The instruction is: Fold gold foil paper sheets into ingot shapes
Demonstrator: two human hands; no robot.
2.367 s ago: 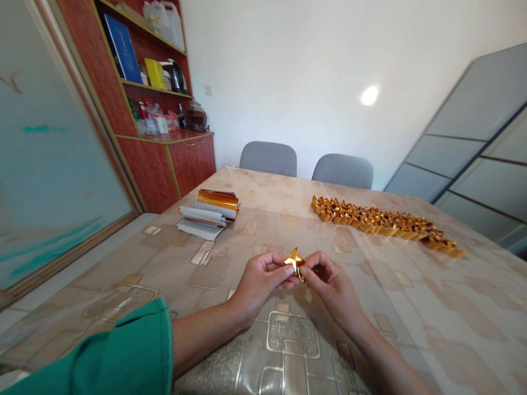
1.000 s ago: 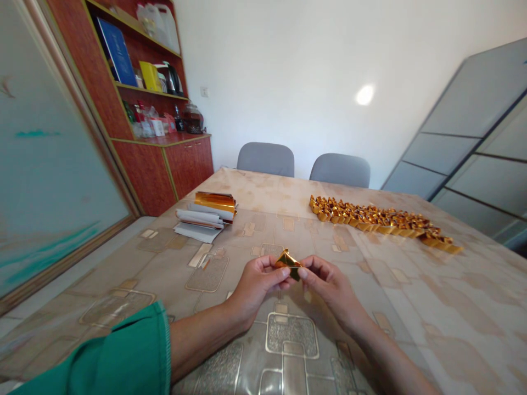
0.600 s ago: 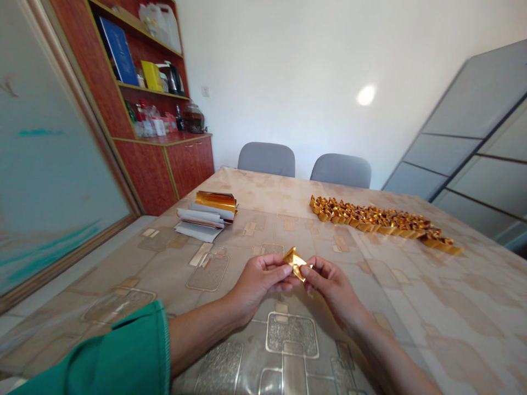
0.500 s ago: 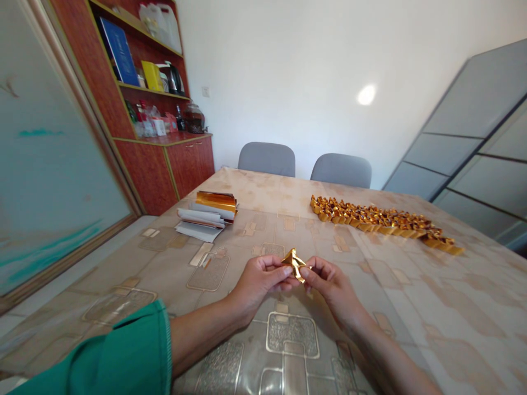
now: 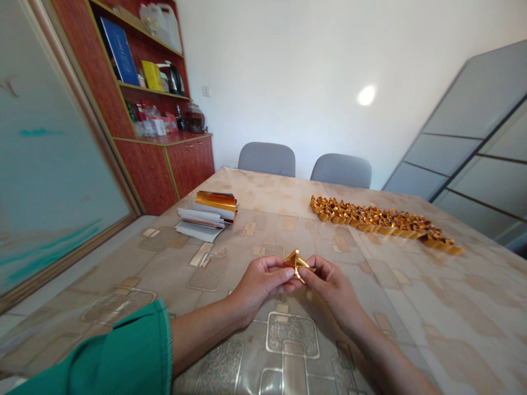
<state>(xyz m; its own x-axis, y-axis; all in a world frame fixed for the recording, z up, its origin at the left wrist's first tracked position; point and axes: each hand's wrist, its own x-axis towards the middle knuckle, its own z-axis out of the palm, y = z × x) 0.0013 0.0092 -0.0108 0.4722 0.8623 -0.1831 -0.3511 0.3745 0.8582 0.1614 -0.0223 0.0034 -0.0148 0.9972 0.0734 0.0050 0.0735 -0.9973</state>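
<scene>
Turned slightly since a moment ago: the gold foil piece (image 5: 297, 260), its peak now a little further right. On the table (image 5: 411, 307) lie a long row of folded gold pieces (image 5: 374, 217) and, smaller, a stack of sheets (image 5: 205, 218). Left hand (image 5: 259, 282) and right hand (image 5: 334, 284) both pinch the gold foil piece; the step looks like shaping a fold, and the next move likely calls for a steady left grip and a right-thumb press. It sits between the two pinches, peak rising beyond the fingertips
</scene>
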